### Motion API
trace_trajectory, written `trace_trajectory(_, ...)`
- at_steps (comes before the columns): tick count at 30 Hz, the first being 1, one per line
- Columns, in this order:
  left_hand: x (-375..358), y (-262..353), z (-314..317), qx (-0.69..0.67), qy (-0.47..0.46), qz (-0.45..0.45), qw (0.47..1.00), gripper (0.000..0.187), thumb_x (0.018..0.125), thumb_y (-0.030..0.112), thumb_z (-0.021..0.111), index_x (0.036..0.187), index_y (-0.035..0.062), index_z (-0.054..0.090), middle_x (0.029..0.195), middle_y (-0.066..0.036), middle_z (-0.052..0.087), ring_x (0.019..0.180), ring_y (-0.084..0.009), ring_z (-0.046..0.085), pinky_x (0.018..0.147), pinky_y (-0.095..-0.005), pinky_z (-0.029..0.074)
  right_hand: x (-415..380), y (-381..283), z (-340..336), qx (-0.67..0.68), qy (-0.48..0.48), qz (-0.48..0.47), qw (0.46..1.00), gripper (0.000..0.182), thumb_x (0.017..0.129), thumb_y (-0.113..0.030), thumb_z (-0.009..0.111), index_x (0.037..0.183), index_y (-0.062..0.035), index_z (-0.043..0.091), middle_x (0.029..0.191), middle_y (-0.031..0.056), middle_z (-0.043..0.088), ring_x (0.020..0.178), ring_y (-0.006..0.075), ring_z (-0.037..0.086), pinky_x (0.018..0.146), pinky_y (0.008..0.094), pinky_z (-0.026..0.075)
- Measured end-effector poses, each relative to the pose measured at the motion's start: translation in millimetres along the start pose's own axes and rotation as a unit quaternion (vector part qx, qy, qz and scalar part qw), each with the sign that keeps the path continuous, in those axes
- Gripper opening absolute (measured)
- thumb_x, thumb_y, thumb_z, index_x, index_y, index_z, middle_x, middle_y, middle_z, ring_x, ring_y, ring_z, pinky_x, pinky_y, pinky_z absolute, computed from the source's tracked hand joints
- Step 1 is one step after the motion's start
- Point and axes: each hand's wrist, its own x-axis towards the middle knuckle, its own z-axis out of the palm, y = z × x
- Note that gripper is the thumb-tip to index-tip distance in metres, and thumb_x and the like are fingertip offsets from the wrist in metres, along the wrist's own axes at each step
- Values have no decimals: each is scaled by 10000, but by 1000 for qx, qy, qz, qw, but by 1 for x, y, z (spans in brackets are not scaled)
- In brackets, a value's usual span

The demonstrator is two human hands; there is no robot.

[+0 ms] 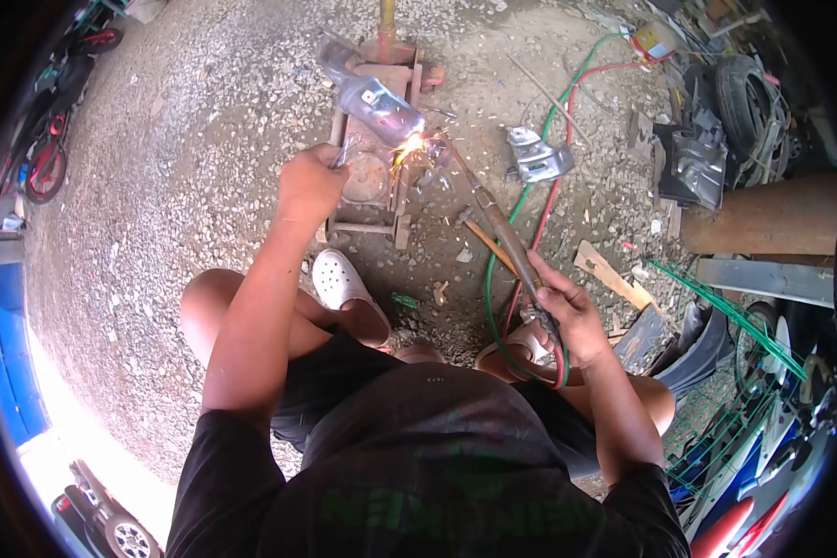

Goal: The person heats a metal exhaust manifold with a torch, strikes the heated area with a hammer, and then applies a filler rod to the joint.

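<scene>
My right hand (572, 307) is closed around a long brass gas torch (502, 214), its tip pointing up and left. Sparks and a bright orange flame (407, 149) burn at the lower end of a shiny metal exhaust part (377, 100). That part lies across a rusty red floor jack (367, 177). My left hand (312, 186) is closed beside the jack on a thin, shiny piece that I cannot make out. A green hose (490, 279) and a red hose (547, 200) run from the torch's rear end.
A bent silver metal shield (538, 155) lies right of the flame. A hammer with a wooden handle (489, 244) rests beneath the torch. Farther right are a tyre (742, 96), a rusty cylinder (767, 216) and a wooden strip (614, 274). Gravel covers the ground.
</scene>
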Motion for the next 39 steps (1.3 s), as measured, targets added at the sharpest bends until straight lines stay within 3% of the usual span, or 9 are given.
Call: trace_trajectory(39,0,4,3,18,-10,-15,1000,334,925,268,832,1217,108,818,1086,-223,811,1043,-408,782,950,-476,610,-4,0,-1,-44,-26,-3,999,624,1142,-201,650,1722,-130,430,984,17,653,566,109,601,467,269,468)
